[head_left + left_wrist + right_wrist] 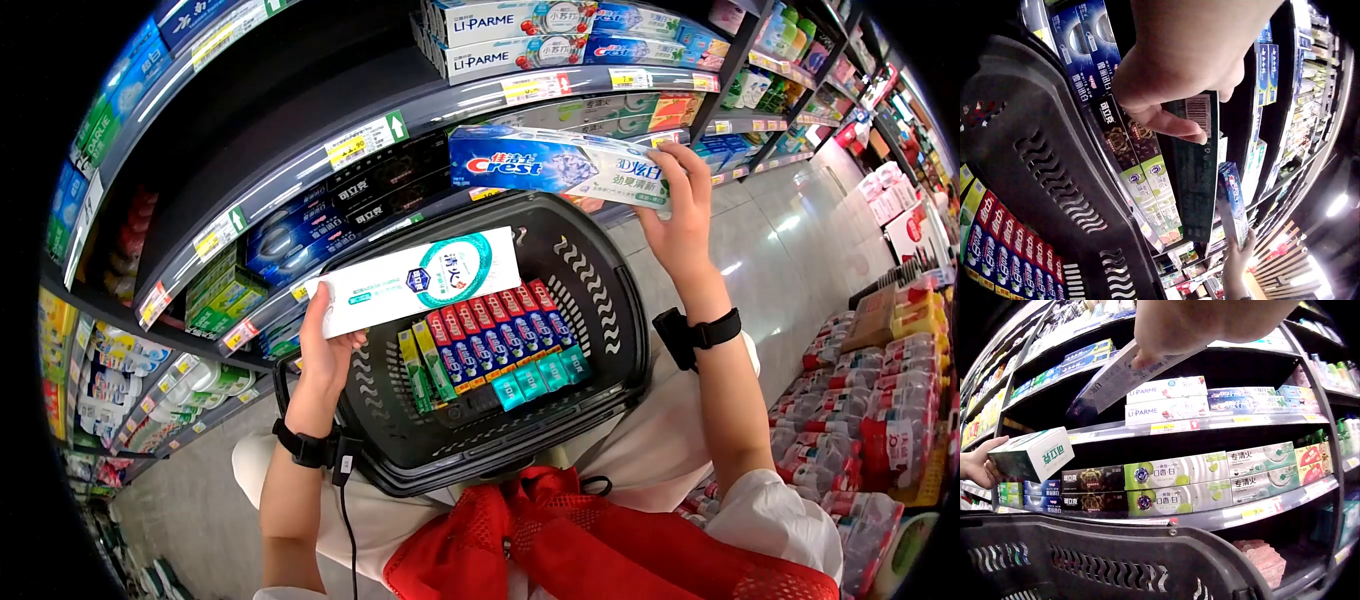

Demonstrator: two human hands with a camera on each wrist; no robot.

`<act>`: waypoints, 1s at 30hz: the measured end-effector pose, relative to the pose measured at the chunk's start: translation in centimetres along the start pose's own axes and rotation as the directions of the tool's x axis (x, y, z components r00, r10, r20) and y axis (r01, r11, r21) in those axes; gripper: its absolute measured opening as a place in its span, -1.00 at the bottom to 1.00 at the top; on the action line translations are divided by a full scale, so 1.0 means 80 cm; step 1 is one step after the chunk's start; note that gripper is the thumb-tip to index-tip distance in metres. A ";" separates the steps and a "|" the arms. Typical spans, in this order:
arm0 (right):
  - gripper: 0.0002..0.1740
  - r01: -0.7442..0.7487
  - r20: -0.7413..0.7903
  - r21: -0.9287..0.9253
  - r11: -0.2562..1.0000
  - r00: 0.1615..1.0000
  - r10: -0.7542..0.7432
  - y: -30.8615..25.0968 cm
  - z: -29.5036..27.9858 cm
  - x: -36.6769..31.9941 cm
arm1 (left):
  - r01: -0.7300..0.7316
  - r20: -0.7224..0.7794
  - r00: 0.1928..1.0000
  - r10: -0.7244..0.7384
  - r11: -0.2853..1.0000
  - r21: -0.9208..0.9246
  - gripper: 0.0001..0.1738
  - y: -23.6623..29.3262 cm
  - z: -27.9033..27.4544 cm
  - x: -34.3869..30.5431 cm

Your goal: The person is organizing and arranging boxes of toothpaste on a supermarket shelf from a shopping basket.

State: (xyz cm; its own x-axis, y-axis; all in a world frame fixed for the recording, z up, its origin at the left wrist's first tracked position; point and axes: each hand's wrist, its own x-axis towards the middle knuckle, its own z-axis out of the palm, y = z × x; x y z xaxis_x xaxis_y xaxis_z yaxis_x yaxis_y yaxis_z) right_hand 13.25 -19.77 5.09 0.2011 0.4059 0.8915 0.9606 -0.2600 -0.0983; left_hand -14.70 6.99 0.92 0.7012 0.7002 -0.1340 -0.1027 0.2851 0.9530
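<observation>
My left hand [328,345] grips the near end of a white toothpaste box [380,296] with a teal ring, tilted over the basket's far left part. In the left wrist view its dark green back [1194,187] with a barcode shows beneath the fingers. My right hand [684,220] pinches the right end of a blue and white Crest toothpaste box [540,163], raised in front of the shelf. Between my arms is a black shopping basket [430,458]. Inside stand rows of red-and-blue boxes [500,335], several teal packs [540,380] and green-yellow boxes [428,365].
Curved shelves hold stacked toothpaste boxes, LI-PARME boxes [510,40] on the upper one and black boxes [1092,481] on the lower one. Price labels line the shelf edge [1254,512]. Plastic-wrapped bottles [840,410] are stacked at the right, beside the tiled floor [760,250].
</observation>
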 end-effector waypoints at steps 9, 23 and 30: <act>-0.32 -0.012 0.064 0.087 0.996 0.998 0.007 -0.003 0.004 -0.002 | 0.036 -0.020 0.999 -0.036 0.999 0.013 -0.48 -0.001 -0.004 0.003; -0.38 -0.363 -0.285 0.476 0.801 0.798 0.531 0.015 0.008 -0.006 | 0.023 -0.063 0.998 -0.025 0.999 -0.032 -0.53 -0.007 -0.003 0.006; -0.57 -0.493 0.048 0.837 0.236 0.496 0.867 0.049 -0.017 0.028 | 0.082 -0.041 0.996 -0.083 0.996 -0.020 -0.50 -0.016 -0.007 0.011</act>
State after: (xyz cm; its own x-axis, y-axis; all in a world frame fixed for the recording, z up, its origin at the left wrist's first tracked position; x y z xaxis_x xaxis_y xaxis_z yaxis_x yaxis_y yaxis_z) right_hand 17.21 -21.06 7.26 0.9417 0.0176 0.3360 0.2885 0.4718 -0.8332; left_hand -14.35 7.61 -0.59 0.6782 0.7002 -0.2230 -0.0592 0.3546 0.9332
